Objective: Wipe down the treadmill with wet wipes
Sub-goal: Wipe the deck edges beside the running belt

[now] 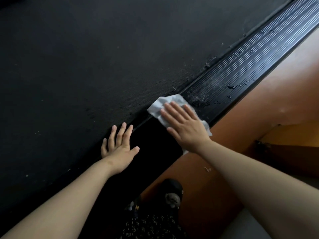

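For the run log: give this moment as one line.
step: wiping side rail; right hand: flat on wet wipe; left hand: flat at belt edge; rail ahead: droplets

Half covered by the right hand (186, 130), crumpled white wet wipe (162, 104). Cut off at upper right, black ribbed treadmill side rail (250, 66)

The black textured treadmill belt (86, 75) runs beside a black ribbed side rail (250, 66) along its right edge. On the rail lies a crumpled white wet wipe (158, 107), pressed flat under the right hand (186, 128). Water droplets (231, 87) bead farther up the rail. The left hand (119, 149) rests flat at the belt's right edge. An orange-brown floor (267, 109) borders the rail.
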